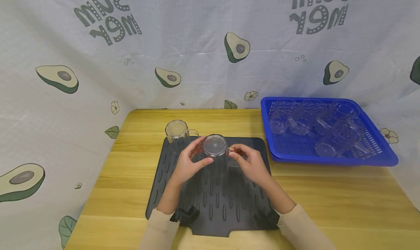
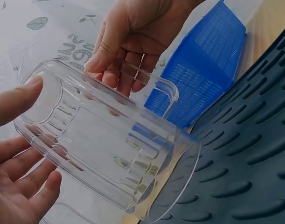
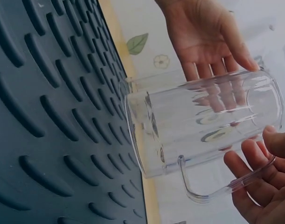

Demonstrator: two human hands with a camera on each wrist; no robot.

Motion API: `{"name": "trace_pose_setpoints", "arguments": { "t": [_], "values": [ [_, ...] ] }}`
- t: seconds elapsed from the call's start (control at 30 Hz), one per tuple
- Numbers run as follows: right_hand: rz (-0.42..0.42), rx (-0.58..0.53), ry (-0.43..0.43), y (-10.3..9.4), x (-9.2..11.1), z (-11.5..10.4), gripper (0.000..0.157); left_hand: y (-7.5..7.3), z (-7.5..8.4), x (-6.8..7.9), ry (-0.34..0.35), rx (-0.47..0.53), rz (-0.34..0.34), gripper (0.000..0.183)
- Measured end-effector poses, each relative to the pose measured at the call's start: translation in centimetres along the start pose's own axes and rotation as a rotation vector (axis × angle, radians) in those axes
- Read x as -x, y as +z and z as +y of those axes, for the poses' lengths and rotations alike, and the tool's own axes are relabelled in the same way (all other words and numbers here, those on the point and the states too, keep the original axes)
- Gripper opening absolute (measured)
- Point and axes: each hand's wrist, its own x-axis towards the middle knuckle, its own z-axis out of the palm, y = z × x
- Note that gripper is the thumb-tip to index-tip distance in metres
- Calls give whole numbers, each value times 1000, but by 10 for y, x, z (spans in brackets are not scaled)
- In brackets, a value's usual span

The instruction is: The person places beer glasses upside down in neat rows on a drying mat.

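A clear glass mug [image 1: 215, 156] is upside down over the dark ridged drying mat [image 1: 213, 210], base up and mouth toward the mat. My left hand [image 1: 188, 164] holds it from the left, thumb and fingers on either side near the base. At the right, my right hand [image 1: 251, 163] pinches the handle [image 3: 210, 193] between thumb and fingers. In the left wrist view the mug's rim [image 2: 179, 191] overlaps the mat. A second clear mug [image 1: 177, 134] stands inverted at the mat's back left corner, its handle pointing right.
A blue plastic basket [image 1: 331, 161] at the back right contains several clear glass mugs [image 1: 302, 124]. Mat and basket are on a wooden table [image 1: 121, 191]. A white curtain [image 1: 197, 27] with avocado prints hangs behind and along the sides.
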Motion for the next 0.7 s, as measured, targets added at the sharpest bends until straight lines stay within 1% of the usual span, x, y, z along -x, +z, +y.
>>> {"name": "trace_pose_setpoints", "arguments": {
  "t": [0.27, 0.5, 0.7],
  "values": [
    [27, 20, 17, 7, -19, 3, 18, -5, -4, -12, 13, 1, -11, 73],
    [45, -7, 71, 13, -35, 6, 22, -6, -9, -24, -14, 13, 8, 75],
    [41, -17, 100, 18, -42, 13, 25, -5, -14, -30, -20, 41, 7, 74]
  ]
}}
